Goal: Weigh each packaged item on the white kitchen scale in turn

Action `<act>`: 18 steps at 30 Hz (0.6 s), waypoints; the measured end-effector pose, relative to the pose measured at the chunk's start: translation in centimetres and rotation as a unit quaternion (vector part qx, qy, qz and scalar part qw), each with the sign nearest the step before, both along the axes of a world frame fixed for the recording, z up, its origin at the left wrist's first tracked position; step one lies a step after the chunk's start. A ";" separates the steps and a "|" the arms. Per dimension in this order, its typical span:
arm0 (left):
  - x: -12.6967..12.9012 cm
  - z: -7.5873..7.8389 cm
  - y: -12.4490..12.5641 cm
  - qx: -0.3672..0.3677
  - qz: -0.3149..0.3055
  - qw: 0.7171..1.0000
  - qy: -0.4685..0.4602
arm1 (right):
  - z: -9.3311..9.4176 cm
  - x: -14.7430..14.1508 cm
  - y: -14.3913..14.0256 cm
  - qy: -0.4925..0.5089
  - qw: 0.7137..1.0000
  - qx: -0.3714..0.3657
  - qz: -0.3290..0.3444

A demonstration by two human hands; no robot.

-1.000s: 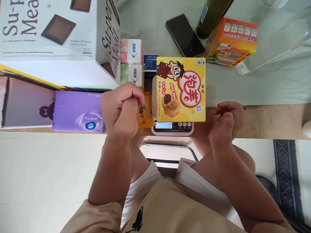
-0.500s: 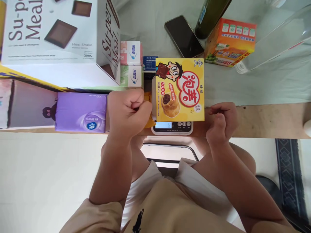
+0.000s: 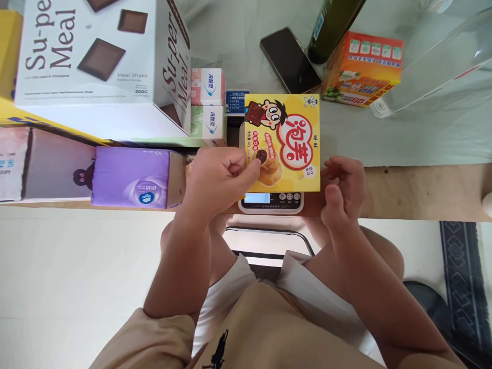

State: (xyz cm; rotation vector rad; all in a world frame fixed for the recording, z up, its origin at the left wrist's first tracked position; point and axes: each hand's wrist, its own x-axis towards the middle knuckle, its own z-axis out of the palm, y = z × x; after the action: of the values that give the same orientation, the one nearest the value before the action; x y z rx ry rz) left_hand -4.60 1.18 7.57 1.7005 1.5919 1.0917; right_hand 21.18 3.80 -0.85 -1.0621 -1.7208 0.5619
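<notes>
A yellow cream puff box (image 3: pixel 292 179) lies face up on a small kitchen scale (image 3: pixel 273 206), whose lit display and buttons show below the box's lower edge. My left hand (image 3: pixel 219 179) is closed in a loose fist, its thumb reaching over the box's left edge; whether it touches the box I cannot tell. Nothing shows between its fingers. To the right of the box, my right hand (image 3: pixel 344 189) is half curled, fingers and thumb apart, holding nothing. Part of a snack packet (image 3: pixel 189 165) peeks out left of my left hand.
Left of the hands are a purple tissue pack (image 3: pixel 130 177), a large white meal shake box (image 3: pixel 107 92) and two toothpaste boxes (image 3: pixel 207 87). Behind the scale lie a phone (image 3: pixel 291 60), a dark bottle (image 3: pixel 333 28), an orange box (image 3: pixel 363 69) and a clear container (image 3: pixel 442 61).
My left hand has moved right, from beside the yellow box to over its left edge. My right hand has shifted slightly left and its fingers have loosened. The box stays on the scale.
</notes>
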 end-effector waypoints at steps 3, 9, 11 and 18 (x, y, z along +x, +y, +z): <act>0.3 0.0 0.2 -0.045 -0.010 0.999 0.028 | -0.1 0.1 0.2 -0.007 0.998 0.011 0.068; 0.5 0.6 -0.2 -0.093 -0.032 0.994 0.037 | -0.4 0.1 0.1 0.018 0.995 0.027 0.096; 0.4 0.8 -0.3 -0.088 -0.021 0.996 0.025 | -0.5 0.1 0.1 0.026 0.995 0.024 0.094; -0.4 0.7 -0.5 0.031 0.096 0.992 -0.074 | -0.7 -0.4 0.4 0.091 0.996 -0.005 0.024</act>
State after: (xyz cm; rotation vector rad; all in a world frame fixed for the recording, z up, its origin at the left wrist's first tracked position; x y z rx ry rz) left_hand -4.97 0.69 8.29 1.4886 1.6675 1.3416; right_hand 20.82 4.19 -1.59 -0.9489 -1.5891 0.6776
